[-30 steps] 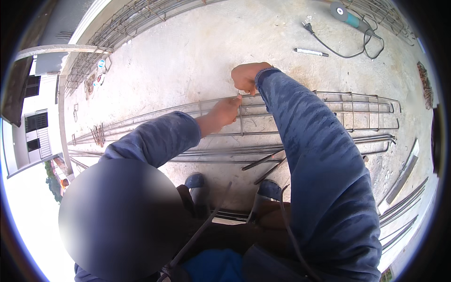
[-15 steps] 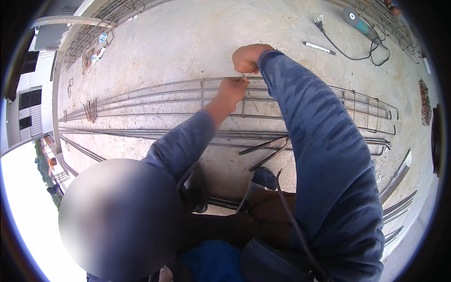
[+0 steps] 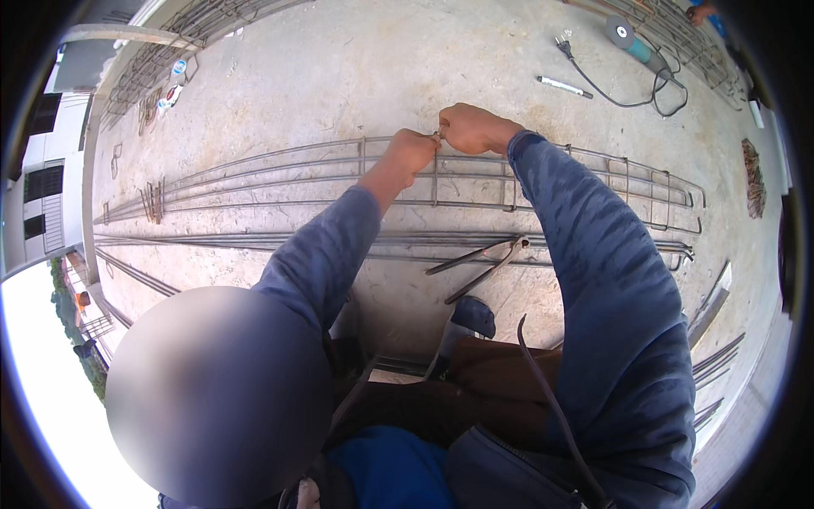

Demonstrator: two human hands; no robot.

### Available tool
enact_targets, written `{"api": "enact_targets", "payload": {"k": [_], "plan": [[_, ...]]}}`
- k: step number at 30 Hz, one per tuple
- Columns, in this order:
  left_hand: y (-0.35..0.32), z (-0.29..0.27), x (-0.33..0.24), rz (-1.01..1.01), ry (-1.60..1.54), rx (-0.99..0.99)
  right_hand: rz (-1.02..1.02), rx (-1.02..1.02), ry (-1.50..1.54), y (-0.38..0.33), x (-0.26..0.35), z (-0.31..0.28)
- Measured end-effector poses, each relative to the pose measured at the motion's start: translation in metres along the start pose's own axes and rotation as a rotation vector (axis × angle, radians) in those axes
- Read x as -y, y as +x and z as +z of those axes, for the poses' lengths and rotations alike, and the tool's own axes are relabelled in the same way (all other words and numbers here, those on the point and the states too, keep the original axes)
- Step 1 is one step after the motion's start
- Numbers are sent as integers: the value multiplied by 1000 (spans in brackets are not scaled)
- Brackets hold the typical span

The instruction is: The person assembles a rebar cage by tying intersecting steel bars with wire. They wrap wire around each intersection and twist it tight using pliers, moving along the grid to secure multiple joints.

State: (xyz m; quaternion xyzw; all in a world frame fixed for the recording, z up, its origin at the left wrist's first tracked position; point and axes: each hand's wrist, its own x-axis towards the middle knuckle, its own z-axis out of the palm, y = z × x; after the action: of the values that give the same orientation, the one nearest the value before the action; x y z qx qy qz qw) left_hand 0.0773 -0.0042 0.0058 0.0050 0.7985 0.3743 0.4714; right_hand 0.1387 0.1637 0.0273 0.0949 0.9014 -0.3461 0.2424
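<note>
A long cage of thin steel rebar [image 3: 288, 179] lies across the concrete floor in front of me. My left hand [image 3: 410, 153] is closed at its far bar, beside a crosswise stirrup [image 3: 436, 181]. My right hand [image 3: 475, 129] is closed too and meets the left fingertips where that stirrup joins the bar. Whatever thin piece they pinch there is too small to make out. Nearer to me, a pair of pincers [image 3: 485, 263] with spread handles rests over a bundle of straight steel bars [image 3: 339, 242].
An angle grinder [image 3: 636, 44] with its cord and a marker pen [image 3: 565, 86] lie at the far right. A brownish bundle [image 3: 753, 178] is at the right edge. More rebar cages [image 3: 161, 59] lie far left and far right. Another person's hand [image 3: 699, 13] shows at the top right.
My right hand has come down and nearer, turning from above the bar to meet the left fingertips. The left hand stays at the joint. The view has shifted slightly.
</note>
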Motion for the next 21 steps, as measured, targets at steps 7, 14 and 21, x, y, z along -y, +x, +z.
{"api": "enact_targets", "payload": {"k": [7, 14, 21], "plan": [[9, -11, 8, -27, -75, 31, 27, -9, 62, 0, 4, 9], [0, -1, 14, 33, -142, 17, 131, -18, 313, -7, 8, 11], [-10, 4, 13, 96, -136, -5, 40, -176, 118, -13, -12, 33]]}}
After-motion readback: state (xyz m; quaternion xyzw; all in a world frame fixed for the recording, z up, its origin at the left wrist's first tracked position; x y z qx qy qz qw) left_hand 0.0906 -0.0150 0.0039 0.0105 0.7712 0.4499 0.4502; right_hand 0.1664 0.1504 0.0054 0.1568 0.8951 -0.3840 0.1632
